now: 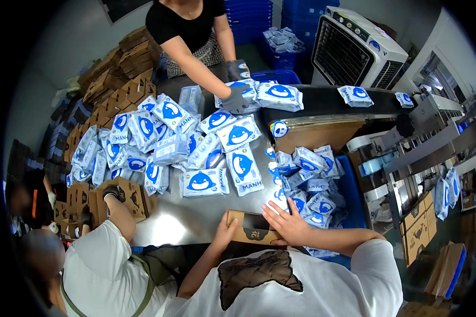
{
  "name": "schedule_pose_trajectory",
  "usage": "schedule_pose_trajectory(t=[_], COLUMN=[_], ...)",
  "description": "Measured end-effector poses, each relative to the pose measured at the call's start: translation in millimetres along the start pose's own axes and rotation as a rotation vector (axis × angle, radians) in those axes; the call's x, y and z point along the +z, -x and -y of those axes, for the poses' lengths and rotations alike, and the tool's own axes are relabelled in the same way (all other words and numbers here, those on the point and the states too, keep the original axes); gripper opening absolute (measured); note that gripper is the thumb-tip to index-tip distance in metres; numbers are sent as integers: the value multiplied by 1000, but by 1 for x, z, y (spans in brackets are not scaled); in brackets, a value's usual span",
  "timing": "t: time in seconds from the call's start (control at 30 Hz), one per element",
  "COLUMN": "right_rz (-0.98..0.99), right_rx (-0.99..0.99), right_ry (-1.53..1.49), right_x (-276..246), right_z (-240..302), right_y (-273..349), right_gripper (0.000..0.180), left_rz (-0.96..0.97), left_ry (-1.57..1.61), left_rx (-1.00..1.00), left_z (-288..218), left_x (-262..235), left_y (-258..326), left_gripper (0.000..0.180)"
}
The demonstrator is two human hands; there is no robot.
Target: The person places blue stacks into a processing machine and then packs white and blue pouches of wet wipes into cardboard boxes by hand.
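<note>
A small brown cardboard box (254,234) with a dark interior stands at the near edge of the metal table, in front of my body. Around its left end my left hand (225,232) is closed. My right hand (291,226) lies at the box's right end, fingers stretched out and spread over the table's corner, thumb side against the cardboard. Just beyond those fingers runs a strip of blue-and-white whale stickers (276,182). The closest soft packs are a white-and-blue wipes pack (244,170) and another wipes pack (203,183) lying beyond the box.
Many wipes packs pile up on the metal table (195,211). A blue bin (354,195) of packs stands right. Across the table, a gloved co-worker (238,100) handles packs by the conveyor (325,100). Another person (103,259) at left reaches into open cartons (129,198).
</note>
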State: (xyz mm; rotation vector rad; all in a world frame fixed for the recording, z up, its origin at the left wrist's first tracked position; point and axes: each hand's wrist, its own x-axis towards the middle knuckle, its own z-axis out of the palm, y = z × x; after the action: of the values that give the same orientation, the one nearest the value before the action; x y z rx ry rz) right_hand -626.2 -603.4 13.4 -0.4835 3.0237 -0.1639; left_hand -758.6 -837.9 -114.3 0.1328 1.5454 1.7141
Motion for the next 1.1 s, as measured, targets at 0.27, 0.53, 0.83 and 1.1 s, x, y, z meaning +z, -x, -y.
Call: schedule_pose_trajectory(t=[0.27,0.53,0.83,1.1], right_rz=[-63,-295,854,-694], right_rx=[-121,40,731,487], right_ry=[136,-673,-2438,-367], right_x=[65,77,181,78], right_z=[7,-49,9,-218], right_y=[25,-72,-89,-222], right_gripper=[87,78,51,57], left_rz=[-10,-265,-297,-309], left_ry=[-161,238,-733,-833], left_rx=[98,123,402,325], left_z=[-10,-56,-41,-63], left_x=[13,-32,-85,-49], left_y=[6,-24,-15,0], left_gripper=[65,42,72,72])
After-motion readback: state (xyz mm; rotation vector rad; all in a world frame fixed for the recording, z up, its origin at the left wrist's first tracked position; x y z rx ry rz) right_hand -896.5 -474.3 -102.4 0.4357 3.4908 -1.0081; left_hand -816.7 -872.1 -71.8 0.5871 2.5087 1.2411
